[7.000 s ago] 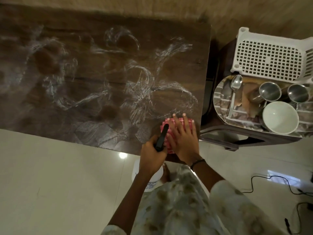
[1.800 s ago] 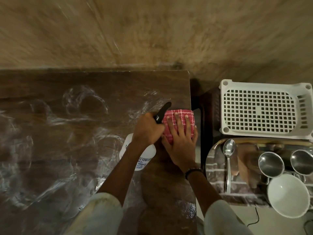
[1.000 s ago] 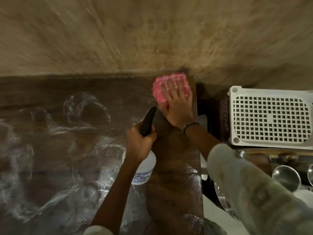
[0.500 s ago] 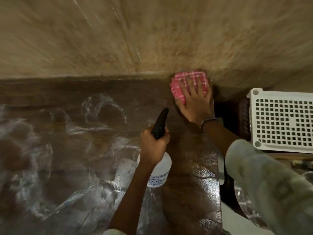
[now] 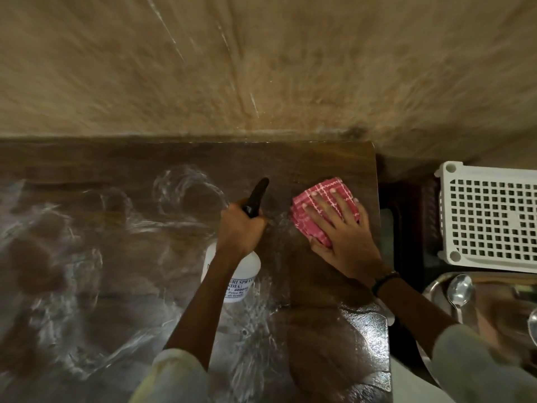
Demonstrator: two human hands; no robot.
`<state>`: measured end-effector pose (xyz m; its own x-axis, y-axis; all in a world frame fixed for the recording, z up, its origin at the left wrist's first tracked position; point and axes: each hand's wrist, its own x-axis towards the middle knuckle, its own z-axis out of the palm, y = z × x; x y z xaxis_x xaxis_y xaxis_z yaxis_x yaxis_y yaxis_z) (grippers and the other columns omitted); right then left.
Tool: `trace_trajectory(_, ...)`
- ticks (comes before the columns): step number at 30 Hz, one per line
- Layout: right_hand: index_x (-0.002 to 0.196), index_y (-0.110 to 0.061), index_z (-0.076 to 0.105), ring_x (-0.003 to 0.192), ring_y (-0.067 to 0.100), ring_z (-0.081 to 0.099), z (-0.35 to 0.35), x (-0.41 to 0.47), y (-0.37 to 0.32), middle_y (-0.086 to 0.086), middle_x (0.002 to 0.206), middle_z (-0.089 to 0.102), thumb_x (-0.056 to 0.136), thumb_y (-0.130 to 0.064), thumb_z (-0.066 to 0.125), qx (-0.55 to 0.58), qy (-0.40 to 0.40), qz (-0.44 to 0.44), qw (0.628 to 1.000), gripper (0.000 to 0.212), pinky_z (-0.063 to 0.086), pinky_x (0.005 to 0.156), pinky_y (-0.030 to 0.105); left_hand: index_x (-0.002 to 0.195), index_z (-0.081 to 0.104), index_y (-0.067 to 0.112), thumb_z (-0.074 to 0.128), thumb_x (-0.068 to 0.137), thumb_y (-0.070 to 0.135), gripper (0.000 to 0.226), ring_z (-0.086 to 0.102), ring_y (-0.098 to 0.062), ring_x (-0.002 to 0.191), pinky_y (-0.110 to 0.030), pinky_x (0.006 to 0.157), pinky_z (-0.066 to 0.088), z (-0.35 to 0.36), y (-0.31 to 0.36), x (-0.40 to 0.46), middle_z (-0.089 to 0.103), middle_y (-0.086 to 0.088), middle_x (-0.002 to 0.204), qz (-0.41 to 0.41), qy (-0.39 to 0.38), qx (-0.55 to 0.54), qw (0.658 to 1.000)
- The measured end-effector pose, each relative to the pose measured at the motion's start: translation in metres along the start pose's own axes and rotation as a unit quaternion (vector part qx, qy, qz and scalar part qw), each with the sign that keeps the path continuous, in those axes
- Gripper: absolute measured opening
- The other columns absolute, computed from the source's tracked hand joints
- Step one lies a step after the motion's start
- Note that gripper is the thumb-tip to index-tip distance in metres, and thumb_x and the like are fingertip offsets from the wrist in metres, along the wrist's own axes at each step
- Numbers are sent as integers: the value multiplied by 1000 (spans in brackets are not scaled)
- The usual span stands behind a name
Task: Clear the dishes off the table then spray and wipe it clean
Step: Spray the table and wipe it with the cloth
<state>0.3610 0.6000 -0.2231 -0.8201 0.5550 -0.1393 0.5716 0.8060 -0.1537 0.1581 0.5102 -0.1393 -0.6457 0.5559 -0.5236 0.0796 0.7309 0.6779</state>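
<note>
Cloth [image 5: 325,209] lies under right hand [image 5: 344,237], beside left hand [image 5: 241,225].

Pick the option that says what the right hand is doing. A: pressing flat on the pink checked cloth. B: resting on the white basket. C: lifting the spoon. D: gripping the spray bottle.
A: the right hand lies with straight fingers on the pink checked cloth on the table; the left hand holds the spray bottle.

The white spray bottle [image 5: 238,274], below the left hand [image 5: 241,225] gripping its neck, bears blue print: "SPRA", "NDIA" and "4000" are legible; the smaller lines beneath cannot be read
</note>
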Motion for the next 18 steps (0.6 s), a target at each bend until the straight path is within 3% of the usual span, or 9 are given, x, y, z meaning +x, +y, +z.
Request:
trace_trajectory(5, 149, -31, 29, 147, 26, 13, -1, 2, -1, -2, 158, 23, 90, -63, 38, 1, 8, 2, 1000, 68, 13, 114, 57, 89, 65, 7, 61, 81, 10, 9, 52, -16, 48, -24, 46, 40, -12, 2, 12, 60, -7, 64, 7, -4, -1, 1000)
trace_trajectory(8, 149, -32, 28, 146, 26, 13, -1, 3, 3, -2, 158, 23, 89, -64, 36, 5, 6, -5, 1000, 68, 15, 113, 59, 74, 62, 22, 62, 80, 9, 15, 56, -16, 55, -25, 51, 43, -17, 1, 14, 61, -3, 67, 26, -27, 33, 999)
trace_trajectory(11, 148, -31, 31, 146, 27, 15, -3, 13, 4, -1, 157, 26, 89, -64, 34, 14, 10, -6, 1000, 67, 16, 112, 62, 68, 53, 25, 60, 82, 7, 23, 56, -17, 57, -27, 55, 45, -30, -5, 17, 59, -3, 66, 20, -16, 42, 999)
trace_trajectory(14, 148, -29, 31, 146, 29, 15, -9, 41, 2, 1, 157, 26, 90, -62, 30, 31, 22, 23, 999, 67, 12, 111, 64, 83, 59, 13, 61, 85, 14, 3, 55, -17, 56, -26, 51, 43, -48, -18, 22, 61, -10, 71, 12, 6, 27, 1000)
trace_trajectory(16, 149, -30, 26, 146, 30, 11, -12, 67, -5, 2, 158, 22, 89, -61, 27, 50, 22, 53, 997, 68, 9, 110, 65, 94, 63, 10, 63, 85, 16, 10, 56, -17, 58, -26, 52, 42, -59, -29, 22, 64, -12, 77, 3, 2, 11, 1000)
trace_trajectory(18, 150, -32, 22, 147, 31, 8, -15, 96, -20, 0, 159, 19, 86, -61, 23, 63, 26, 84, 994, 70, 7, 109, 64, 84, 66, 20, 63, 83, 10, 10, 55, -20, 59, -28, 56, 44, -67, -36, 20, 63, -8, 73, 5, -7, -14, 1000)
